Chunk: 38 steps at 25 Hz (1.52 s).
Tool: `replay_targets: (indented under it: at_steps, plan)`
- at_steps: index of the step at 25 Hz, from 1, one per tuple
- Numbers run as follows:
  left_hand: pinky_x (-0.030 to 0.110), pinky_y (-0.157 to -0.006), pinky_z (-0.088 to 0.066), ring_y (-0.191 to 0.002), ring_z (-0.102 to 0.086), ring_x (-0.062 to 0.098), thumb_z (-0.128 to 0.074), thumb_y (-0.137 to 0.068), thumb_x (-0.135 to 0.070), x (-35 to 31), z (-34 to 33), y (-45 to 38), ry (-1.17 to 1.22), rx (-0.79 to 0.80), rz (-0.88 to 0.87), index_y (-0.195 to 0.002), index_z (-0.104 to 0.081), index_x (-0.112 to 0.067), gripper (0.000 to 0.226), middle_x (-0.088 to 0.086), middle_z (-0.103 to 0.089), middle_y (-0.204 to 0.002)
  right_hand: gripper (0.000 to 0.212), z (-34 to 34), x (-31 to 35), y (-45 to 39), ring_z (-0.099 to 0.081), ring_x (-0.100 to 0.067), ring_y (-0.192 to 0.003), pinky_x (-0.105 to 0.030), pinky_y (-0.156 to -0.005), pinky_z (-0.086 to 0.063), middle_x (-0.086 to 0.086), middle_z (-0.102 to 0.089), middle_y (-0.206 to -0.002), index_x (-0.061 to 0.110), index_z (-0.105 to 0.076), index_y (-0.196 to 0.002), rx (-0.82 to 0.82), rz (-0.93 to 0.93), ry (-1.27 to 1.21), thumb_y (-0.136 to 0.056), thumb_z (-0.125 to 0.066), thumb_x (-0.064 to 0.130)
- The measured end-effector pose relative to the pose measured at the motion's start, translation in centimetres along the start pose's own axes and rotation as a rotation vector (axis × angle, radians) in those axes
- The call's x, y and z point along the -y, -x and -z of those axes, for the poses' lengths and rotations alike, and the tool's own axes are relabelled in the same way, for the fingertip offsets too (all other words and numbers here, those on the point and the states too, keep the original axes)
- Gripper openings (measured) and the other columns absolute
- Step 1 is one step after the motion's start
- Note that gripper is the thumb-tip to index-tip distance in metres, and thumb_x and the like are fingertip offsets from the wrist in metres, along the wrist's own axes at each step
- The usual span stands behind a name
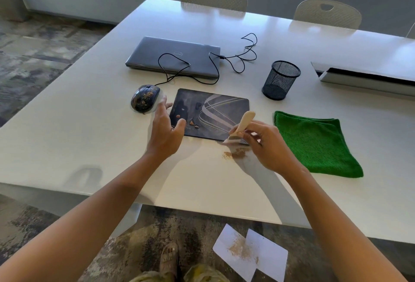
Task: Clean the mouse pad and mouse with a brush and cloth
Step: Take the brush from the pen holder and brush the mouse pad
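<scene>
A: Where are the edges here?
B: The white table (89, 138) ends close to the person; its near edge crosses under both forearms. The mouse pad (208, 114) lies well inside, and bare table surface is on its left and in front of it.
A: And the hands?
B: The right hand (267, 144) grips a small brush (241, 126) by the pale handle, fingers curled around it. The bristles are at the near right corner of the pad, and a little heap of brown dust (235, 153) lies on the table just in front of them.
A: The left one?
B: The left hand (166, 131) holds nothing, fingers spread and relaxed, over the left edge of the pad. The dusty mouse (144, 98) is just beside its fingertips; I cannot tell if they touch. The green cloth (314, 142) lies folded right of the pad, near the right hand.
</scene>
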State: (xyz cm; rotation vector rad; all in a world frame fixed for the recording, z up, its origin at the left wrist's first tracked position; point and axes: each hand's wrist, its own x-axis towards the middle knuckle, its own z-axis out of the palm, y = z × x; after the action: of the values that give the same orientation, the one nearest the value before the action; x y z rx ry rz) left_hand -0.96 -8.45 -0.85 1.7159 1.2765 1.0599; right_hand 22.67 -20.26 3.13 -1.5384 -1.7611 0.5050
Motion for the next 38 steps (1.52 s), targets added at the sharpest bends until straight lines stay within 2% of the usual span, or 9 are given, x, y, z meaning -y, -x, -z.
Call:
replay_targets:
  at_steps: [5, 9, 13, 17, 24, 26, 30, 35, 38]
  plan:
    - [0.036, -0.103, -0.051, -0.133, -0.05, 0.028, -0.053, -0.081, -0.029, 0.3, 0.1, 0.3, -0.006, 0.02, 0.001, -0.157, -0.021, -0.01, 0.085, 0.014, -0.044, -0.148, 0.017, -0.2, -0.1, -0.7, -0.068, -0.005, -0.098, -0.019, -0.086, -0.054, 0.004, -0.071, -0.112, 0.01, -0.074, -0.107, -0.071, -0.025, 0.037, -0.097, -0.06, 0.008]
    - [0.047, -0.103, -0.052, -0.133, -0.05, 0.028, -0.06, -0.078, -0.031, 0.8, 0.2, 0.3, -0.033, 0.014, 0.003, -0.157, -0.02, -0.01, 0.091, 0.012, -0.043, -0.148, 0.017, 0.2, -0.4, 0.3, -0.069, -0.002, -0.089, -0.01, -0.077, -0.05, 0.008, -0.071, -0.109, 0.015, -0.074, -0.107, -0.041, -0.023, 0.025, -0.097, -0.06, 0.015]
    - [0.047, -0.104, -0.051, -0.134, -0.047, 0.027, -0.074, -0.071, -0.052, 1.0, 0.0, 0.3, -0.127, 0.039, -0.039, -0.157, -0.019, -0.01, 0.11, 0.01, -0.043, -0.149, 0.019, 0.7, -0.4, -0.4, -0.068, -0.004, -0.092, -0.016, -0.08, -0.054, 0.006, -0.072, -0.11, 0.014, -0.075, -0.108, -0.102, -0.031, 0.048, -0.097, -0.06, 0.011]
    - [0.048, -0.113, -0.041, -0.141, -0.036, 0.025, -0.075, -0.059, -0.074, 1.1, -0.2, 0.4, -0.243, 0.059, -0.063, -0.156, -0.018, -0.011, 0.128, 0.008, -0.038, -0.152, 0.017, 0.5, -0.4, -0.8, -0.066, 0.001, -0.086, -0.008, -0.075, -0.048, 0.007, -0.072, -0.106, 0.015, -0.074, -0.107, -0.031, -0.051, 0.036, -0.098, -0.06, 0.015]
    - [0.05, -0.118, -0.035, -0.146, -0.027, 0.028, -0.083, -0.056, -0.071, 1.5, -0.4, 0.2, -0.321, 0.08, -0.088, -0.156, -0.013, -0.013, 0.135, 0.01, -0.031, -0.157, 0.018, -0.7, -1.9, -6.3, -0.063, 0.01, -0.081, -0.005, -0.068, -0.047, 0.007, -0.073, -0.104, 0.02, -0.073, -0.11, -0.329, -0.16, -0.004, -0.098, -0.061, 0.013]
    - [0.051, -0.118, -0.034, -0.148, -0.025, 0.028, -0.084, -0.057, -0.07, 1.6, -0.4, 0.1, -0.331, 0.088, -0.082, -0.157, -0.012, -0.012, 0.136, 0.01, -0.029, -0.158, 0.018, -1.2, -2.5, -8.1, -0.063, 0.006, -0.083, -0.009, -0.075, -0.051, 0.003, -0.073, -0.109, 0.016, -0.073, -0.11, -0.392, -0.181, 0.028, -0.098, -0.061, 0.012]
    - [0.052, -0.117, -0.036, -0.147, -0.027, 0.028, -0.085, -0.058, -0.069, 1.6, -0.5, 0.1, -0.336, 0.091, -0.09, -0.157, -0.012, -0.012, 0.135, 0.009, -0.028, -0.158, 0.019, -1.7, -2.9, -10.3, -0.068, -0.019, -0.093, -0.034, -0.089, -0.055, -0.004, -0.073, -0.111, 0.014, -0.075, -0.111, -0.34, -0.21, 0.118, -0.098, -0.061, 0.013]
    - [0.051, -0.114, -0.04, -0.143, -0.031, 0.027, -0.083, -0.056, -0.072, 1.7, -0.5, 0.1, -0.335, 0.091, -0.087, -0.157, -0.011, -0.014, 0.136, 0.009, -0.033, -0.155, 0.019, -0.9, -2.6, -9.3, -0.067, -0.015, -0.086, -0.035, -0.089, -0.054, 0.008, -0.072, -0.096, 0.031, -0.074, -0.106, -0.111, -0.284, 0.108, -0.099, -0.059, 0.023]
    - [0.051, -0.113, -0.041, -0.142, -0.032, 0.027, -0.083, -0.056, -0.073, 1.7, -0.5, 0.0, -0.332, 0.098, -0.086, -0.157, -0.01, -0.015, 0.137, 0.009, -0.034, -0.154, 0.019, 0.1, -2.7, -9.2, -0.071, -0.019, -0.09, -0.041, -0.09, -0.057, 0.004, -0.074, -0.099, 0.024, -0.075, -0.107, -0.159, -0.301, -0.006, -0.099, -0.058, 0.019]
